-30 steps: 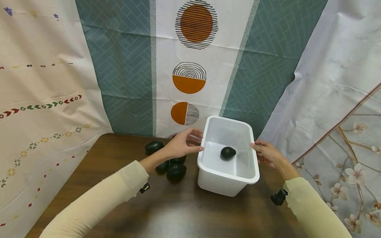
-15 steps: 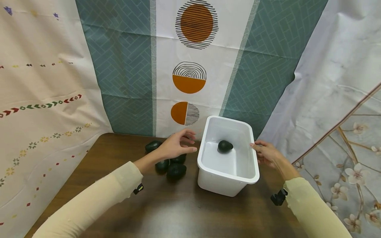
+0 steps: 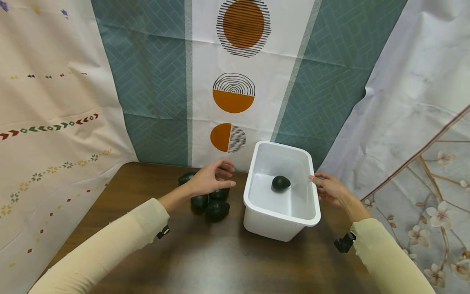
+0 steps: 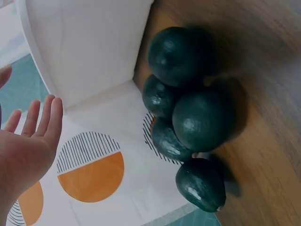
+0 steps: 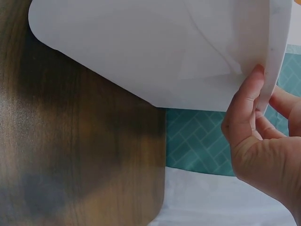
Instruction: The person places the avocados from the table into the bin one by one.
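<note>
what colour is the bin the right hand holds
The bin is white; the head view shows it best.

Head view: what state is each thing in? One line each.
White bin: open-topped, held by its rim.
Avocado inside it: lying on its side, on the bin floor.
Loose avocados: clustered on the table, partly hidden.
Left hand: fingers relaxed, holding nothing.
Right hand: pinches the bin's rim.
Backdrop cloth: hanging, creased.
</note>
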Tool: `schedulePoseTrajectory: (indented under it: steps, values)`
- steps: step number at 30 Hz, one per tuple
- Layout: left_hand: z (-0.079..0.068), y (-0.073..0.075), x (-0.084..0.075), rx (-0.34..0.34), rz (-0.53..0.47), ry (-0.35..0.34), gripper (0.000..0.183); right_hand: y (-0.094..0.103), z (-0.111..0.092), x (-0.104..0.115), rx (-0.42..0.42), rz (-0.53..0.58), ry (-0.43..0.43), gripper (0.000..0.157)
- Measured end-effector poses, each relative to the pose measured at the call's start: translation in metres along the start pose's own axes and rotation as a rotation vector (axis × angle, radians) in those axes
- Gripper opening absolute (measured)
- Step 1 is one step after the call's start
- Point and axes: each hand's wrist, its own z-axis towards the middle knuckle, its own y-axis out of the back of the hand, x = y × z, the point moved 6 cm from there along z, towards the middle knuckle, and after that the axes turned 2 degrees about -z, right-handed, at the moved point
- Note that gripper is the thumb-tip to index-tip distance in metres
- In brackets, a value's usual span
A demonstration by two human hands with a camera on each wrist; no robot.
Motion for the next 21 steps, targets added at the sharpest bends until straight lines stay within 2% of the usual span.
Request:
schedulePoseTrajectory:
  steps: [10, 16, 21]
  values:
    - [-0.008, 0.01, 0.013, -0.013, 0.08, 0.043, 0.055, 0.0, 0.0, 0.003, 0.002, -0.002, -0.001, 0.067]
    - [-0.013, 0.015, 0.022, -0.014, 0.144, 0.064, 0.052, -0.002, 0.0, 0.005, -0.002, -0.035, 0.019, 0.07]
    - [-0.017, 0.018, 0.025, -0.003, 0.144, 0.061, 0.053, -0.003, 0.0, 0.005, -0.003, -0.035, 0.035, 0.071]
